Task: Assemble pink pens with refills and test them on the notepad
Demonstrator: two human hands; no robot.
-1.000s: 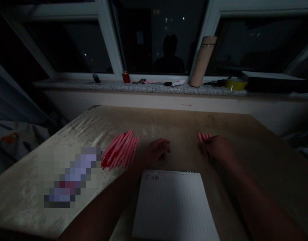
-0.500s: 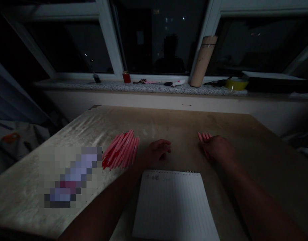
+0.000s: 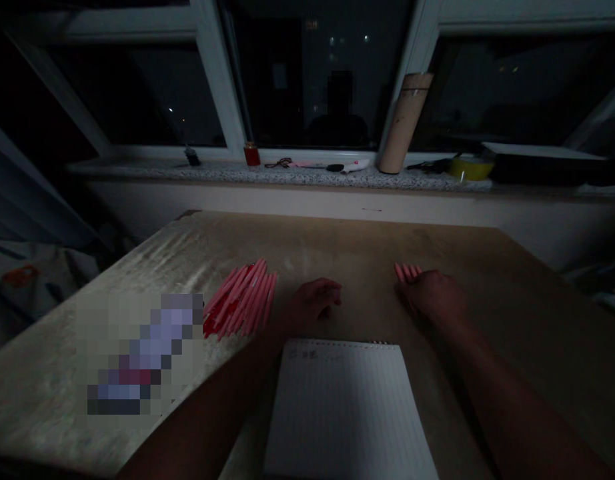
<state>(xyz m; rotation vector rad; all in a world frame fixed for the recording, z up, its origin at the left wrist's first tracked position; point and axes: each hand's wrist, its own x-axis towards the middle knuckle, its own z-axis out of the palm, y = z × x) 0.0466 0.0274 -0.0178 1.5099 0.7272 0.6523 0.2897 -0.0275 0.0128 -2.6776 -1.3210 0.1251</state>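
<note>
My right hand (image 3: pixel 434 293) is closed over a few pink pens (image 3: pixel 406 272) lying side by side on the table; their tips stick out past the fingers and the rest is hidden. My left hand (image 3: pixel 315 298) rests on the tabletop, its fingers loosely bent and the thumb apart, with nothing visible in it. Left of it lies a large bunch of pink pens (image 3: pixel 247 297), with red showing among them. Below the hands, a ruled spiral notepad (image 3: pixel 350 410) lies open with faint writing at its top.
A blurred-out bluish item (image 3: pixel 147 347) lies on the table (image 3: pixel 312 243) at the left. Along the windowsill (image 3: pixel 302 175) stand a cardboard tube (image 3: pixel 406 123), a small red jar (image 3: pixel 252 155), a yellow tape roll (image 3: pixel 471 167) and a dark box (image 3: pixel 542 165).
My right hand has shifted very slightly over the pens, covering their lower part. My left hand, the bunch and the notepad look nearly the same.
</note>
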